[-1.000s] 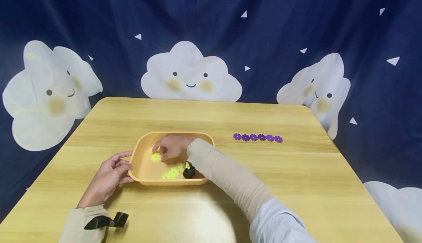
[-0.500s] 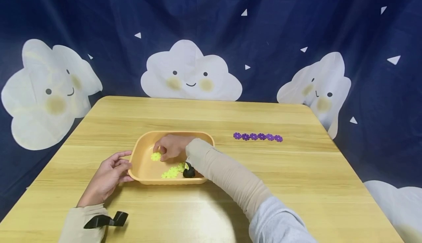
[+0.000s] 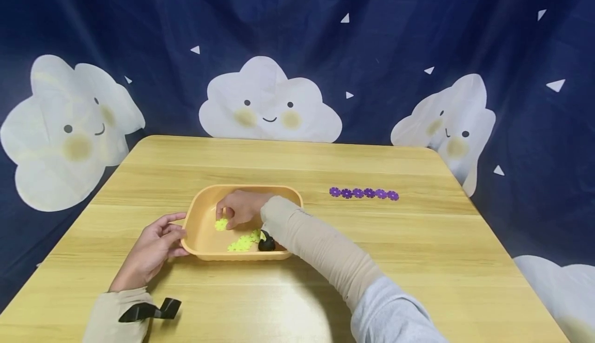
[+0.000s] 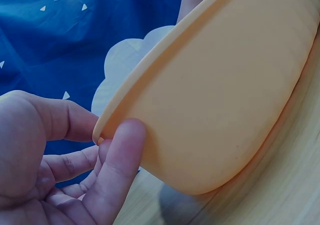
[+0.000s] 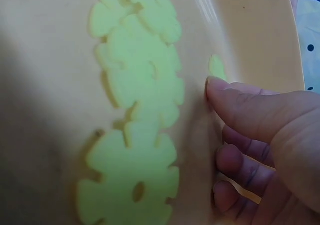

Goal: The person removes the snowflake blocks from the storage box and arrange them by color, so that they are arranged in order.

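Observation:
My left hand (image 3: pixel 155 245) grips the left end of an orange plastic tub (image 4: pixel 215 105). In the left wrist view its thumb lies against the outer wall and the index finger is at the rim. Inside the tub, my right hand (image 3: pixel 244 207) pinches a yellow flower-shaped disc (image 3: pixel 221 224) between thumb and fingers. The right wrist view shows only a sliver of that disc beyond the thumb tip. Several more yellow flower-shaped discs (image 5: pixel 142 75), notched and with a centre hole, lie overlapping on the tub floor near its front wall.
Several purple flower-shaped discs (image 3: pixel 369 193) lie in a row on the wooden table (image 3: pixel 418 260), to the right of the tub. A blue curtain (image 3: pixel 297 28) with white clouds hangs behind the table. A black strap (image 3: pixel 150 311) sticks out from the left wrist.
The yellow disc at my right fingertips has shifted slightly right and toward me, with the fingers around its edge. My left hand and the tub keep their place.

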A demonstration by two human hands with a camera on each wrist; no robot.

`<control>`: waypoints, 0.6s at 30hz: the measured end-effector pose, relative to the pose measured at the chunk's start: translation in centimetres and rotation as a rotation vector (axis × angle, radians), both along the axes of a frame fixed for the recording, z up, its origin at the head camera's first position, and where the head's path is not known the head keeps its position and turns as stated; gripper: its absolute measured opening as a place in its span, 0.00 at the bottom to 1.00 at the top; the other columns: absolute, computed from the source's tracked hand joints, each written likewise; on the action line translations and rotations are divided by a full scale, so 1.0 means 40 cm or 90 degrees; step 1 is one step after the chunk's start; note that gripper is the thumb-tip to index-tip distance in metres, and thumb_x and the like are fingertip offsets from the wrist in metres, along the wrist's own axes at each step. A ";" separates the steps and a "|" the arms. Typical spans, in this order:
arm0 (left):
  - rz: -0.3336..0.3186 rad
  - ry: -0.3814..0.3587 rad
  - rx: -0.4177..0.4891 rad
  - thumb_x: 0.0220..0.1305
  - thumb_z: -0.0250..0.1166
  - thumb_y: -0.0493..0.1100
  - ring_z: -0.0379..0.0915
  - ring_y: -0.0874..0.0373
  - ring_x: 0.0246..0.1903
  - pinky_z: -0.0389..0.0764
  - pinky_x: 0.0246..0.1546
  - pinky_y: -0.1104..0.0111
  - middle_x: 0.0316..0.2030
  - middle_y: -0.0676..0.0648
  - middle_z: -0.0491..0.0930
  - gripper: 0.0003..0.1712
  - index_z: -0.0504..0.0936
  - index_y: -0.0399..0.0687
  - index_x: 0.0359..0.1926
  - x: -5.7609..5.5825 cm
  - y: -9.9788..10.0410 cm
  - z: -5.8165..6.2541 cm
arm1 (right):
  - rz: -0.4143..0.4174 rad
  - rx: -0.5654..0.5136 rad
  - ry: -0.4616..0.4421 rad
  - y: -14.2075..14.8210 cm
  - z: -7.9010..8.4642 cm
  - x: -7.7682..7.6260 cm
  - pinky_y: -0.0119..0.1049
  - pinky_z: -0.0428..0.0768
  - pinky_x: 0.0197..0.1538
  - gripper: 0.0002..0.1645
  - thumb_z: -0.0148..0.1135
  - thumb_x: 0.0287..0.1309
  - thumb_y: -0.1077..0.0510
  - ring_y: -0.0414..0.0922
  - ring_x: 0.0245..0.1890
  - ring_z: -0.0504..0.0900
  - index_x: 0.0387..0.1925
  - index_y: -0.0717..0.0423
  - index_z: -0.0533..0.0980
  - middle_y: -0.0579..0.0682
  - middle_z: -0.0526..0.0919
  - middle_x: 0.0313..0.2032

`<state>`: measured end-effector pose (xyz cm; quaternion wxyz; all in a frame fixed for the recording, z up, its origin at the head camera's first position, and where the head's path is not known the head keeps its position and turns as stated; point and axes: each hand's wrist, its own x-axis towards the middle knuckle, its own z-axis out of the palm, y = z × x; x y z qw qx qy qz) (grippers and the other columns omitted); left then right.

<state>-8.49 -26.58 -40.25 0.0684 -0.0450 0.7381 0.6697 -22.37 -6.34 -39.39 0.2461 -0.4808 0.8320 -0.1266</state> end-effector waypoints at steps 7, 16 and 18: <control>0.004 0.002 0.010 0.70 0.53 0.31 0.76 0.58 0.30 0.87 0.31 0.65 0.38 0.45 0.72 0.28 0.56 0.30 0.67 -0.001 0.000 -0.001 | -0.036 -0.009 -0.030 0.007 0.008 0.004 0.18 0.73 0.40 0.14 0.71 0.56 0.55 0.35 0.37 0.72 0.41 0.49 0.74 0.41 0.76 0.34; 0.004 0.003 0.015 0.70 0.53 0.31 0.75 0.59 0.30 0.87 0.31 0.66 0.38 0.44 0.72 0.28 0.56 0.30 0.67 -0.001 0.002 -0.001 | -0.045 -0.033 -0.083 0.020 0.018 -0.008 0.22 0.72 0.39 0.12 0.67 0.60 0.58 0.37 0.36 0.70 0.37 0.51 0.70 0.43 0.73 0.35; 0.001 0.003 0.014 0.70 0.53 0.31 0.76 0.58 0.30 0.87 0.31 0.66 0.39 0.44 0.72 0.28 0.56 0.30 0.67 -0.001 0.003 -0.001 | -0.051 -0.027 -0.097 0.023 0.021 -0.010 0.22 0.72 0.38 0.11 0.65 0.62 0.58 0.37 0.34 0.70 0.41 0.51 0.71 0.43 0.73 0.33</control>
